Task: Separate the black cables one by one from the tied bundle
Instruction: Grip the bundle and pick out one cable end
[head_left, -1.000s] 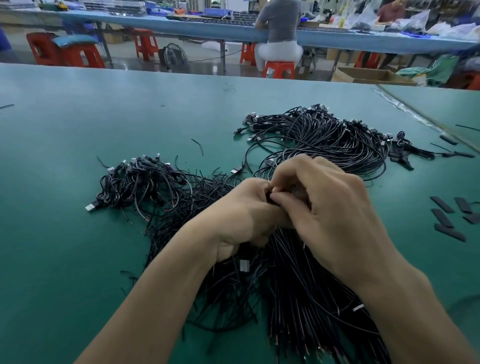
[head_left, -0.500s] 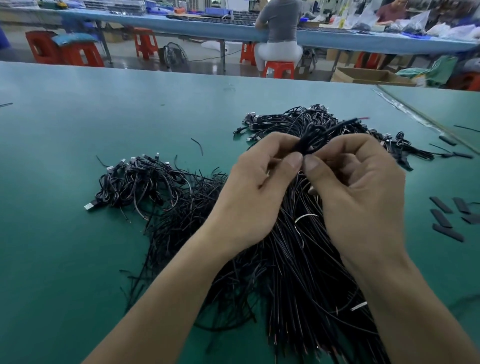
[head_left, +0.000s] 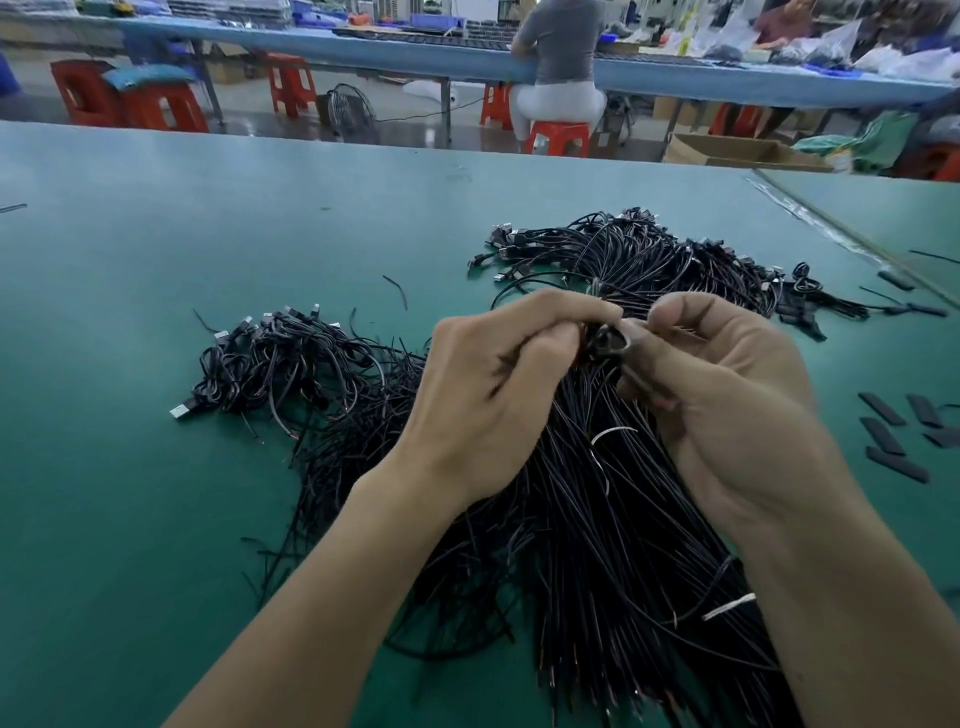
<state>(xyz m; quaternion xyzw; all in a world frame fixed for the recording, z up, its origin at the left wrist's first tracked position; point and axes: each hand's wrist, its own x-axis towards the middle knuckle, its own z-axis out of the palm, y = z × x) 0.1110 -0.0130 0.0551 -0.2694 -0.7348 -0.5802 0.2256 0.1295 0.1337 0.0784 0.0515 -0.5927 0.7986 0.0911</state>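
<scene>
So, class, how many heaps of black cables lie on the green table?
3: left heap, far heap, and the tied bundle held by the left hand and right hand. More cables may be hidden underneath.

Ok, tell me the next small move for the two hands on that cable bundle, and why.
Probably hold the bundle firm with the left hand and draw one cable out sideways with the right hand. Both hands pinch the bundle's gathered end between them, its strands fan toward the viewer over the green table, and no single cable looks separated there yet.
</scene>
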